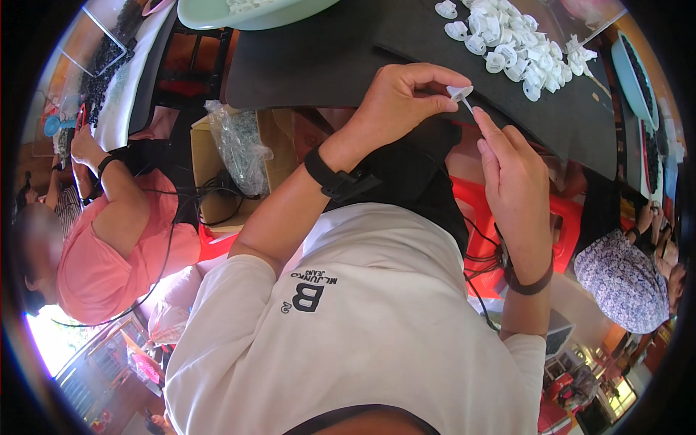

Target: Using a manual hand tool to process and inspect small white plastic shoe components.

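Just past the table's near edge, my left hand (395, 105) pinches a small white plastic piece (459, 91) between thumb and forefinger. My right hand (515, 163) is closed, its forefinger stretched toward the piece. A thin, pale, narrow strip (467, 107) runs from the piece to the right fingertips; whether it is part of the piece or a slim tool, I cannot tell. Beyond my hands lies a heap of similar white plastic pieces (507, 43) on the dark table (312, 65). The inside of the right palm is hidden.
A pale green basin (217, 22) with white bits stands at the far left. Below the table are a cardboard box (210, 167) with a clear plastic bag (243, 138), and a red stool (471, 225). People sit at left (123, 239) and right (627, 279).
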Action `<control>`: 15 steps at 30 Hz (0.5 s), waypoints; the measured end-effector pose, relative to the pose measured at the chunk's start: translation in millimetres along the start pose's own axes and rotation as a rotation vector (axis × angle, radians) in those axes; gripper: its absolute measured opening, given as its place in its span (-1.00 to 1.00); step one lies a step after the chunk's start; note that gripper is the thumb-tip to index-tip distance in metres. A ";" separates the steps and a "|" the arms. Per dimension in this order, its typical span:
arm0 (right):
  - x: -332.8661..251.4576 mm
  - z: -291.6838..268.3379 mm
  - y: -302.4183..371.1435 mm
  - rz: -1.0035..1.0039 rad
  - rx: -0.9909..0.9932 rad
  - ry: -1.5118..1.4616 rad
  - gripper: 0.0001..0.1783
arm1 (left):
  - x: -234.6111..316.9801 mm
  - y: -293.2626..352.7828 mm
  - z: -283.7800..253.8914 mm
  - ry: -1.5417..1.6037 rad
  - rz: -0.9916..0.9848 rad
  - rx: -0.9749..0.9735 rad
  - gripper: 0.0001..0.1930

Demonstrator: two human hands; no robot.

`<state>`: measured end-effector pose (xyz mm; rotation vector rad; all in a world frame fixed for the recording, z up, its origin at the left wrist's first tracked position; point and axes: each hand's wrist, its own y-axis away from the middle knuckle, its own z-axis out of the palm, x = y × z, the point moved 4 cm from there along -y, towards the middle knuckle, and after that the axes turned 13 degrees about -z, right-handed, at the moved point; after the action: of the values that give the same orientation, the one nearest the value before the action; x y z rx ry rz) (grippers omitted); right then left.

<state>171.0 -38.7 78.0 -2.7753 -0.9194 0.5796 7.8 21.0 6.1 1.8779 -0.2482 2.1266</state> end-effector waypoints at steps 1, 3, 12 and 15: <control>-0.4 -0.4 -1.5 0.010 -0.025 0.016 -0.63 | 0.1 -0.4 0.1 -0.024 0.021 0.015 -0.67; 0.3 1.4 -2.9 0.024 -0.049 0.031 -0.64 | -1.2 -0.7 0.9 -0.047 0.040 0.026 -0.67; 1.3 5.3 -10.2 -0.011 -0.084 0.060 -0.67 | -0.5 -1.9 -1.0 -0.168 0.000 0.082 -0.68; -0.6 -4.8 -2.1 -0.025 0.015 -0.085 -0.65 | 8.8 -0.8 -3.2 0.046 0.001 0.033 -0.67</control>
<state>171.4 -37.6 83.2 -2.7404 -0.9607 0.7019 4.1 23.7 14.3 1.8450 -0.2047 2.1846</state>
